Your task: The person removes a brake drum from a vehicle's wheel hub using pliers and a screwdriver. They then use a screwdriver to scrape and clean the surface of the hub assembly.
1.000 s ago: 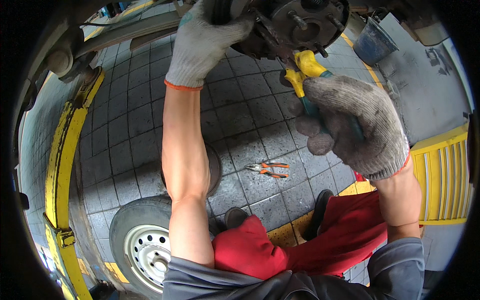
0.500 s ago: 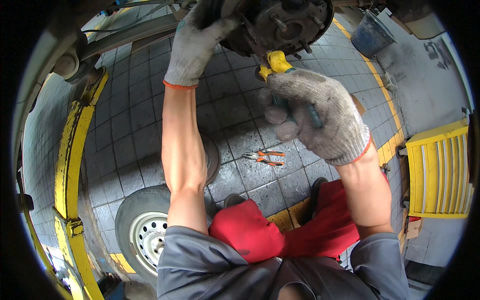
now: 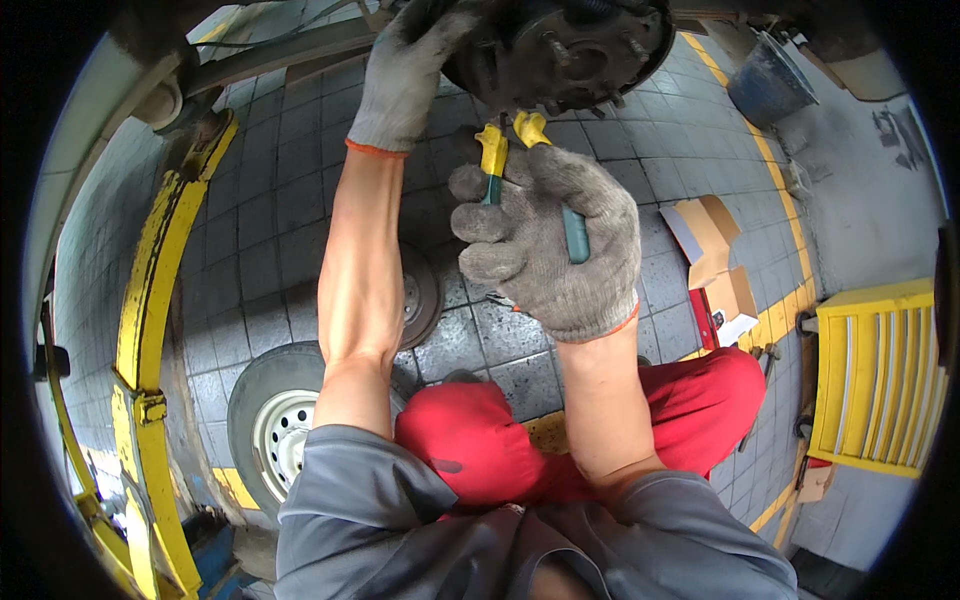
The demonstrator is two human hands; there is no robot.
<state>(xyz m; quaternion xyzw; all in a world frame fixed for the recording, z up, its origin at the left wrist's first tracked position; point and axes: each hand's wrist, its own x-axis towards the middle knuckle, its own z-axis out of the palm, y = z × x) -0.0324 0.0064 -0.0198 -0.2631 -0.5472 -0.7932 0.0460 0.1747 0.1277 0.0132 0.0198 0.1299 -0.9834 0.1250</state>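
Note:
The wheel hub with its brake assembly [image 3: 575, 60] hangs at the top, dark and grimy, with studs sticking out. My left hand [image 3: 410, 75], in a grey knit glove, grips its left edge; the fingertips are lost in the dark there. Below the hub my gloved right hand [image 3: 565, 240] holds pliers [image 3: 493, 152] with yellow and green handles. Their handles are spread, one near the thumb and one among the fingers. The jaws point up at the hub's lower edge, too dark to tell what they touch. Orange-handled pliers [image 3: 500, 298] lie on the floor, mostly behind my right hand.
On the tiled floor lie a wheel [image 3: 285, 435], a round brake drum [image 3: 425, 300] and an opened cardboard box [image 3: 710, 240]. A yellow lift arm [image 3: 150, 330] stands left. To the right are a yellow drawer cabinet [image 3: 875, 375] and a dark bucket [image 3: 770, 80].
My right hand has moved left and turned, bringing the pliers' handles left. It now covers most of the floor pliers. The cardboard box has come into fuller view. My left hand stays at the hub.

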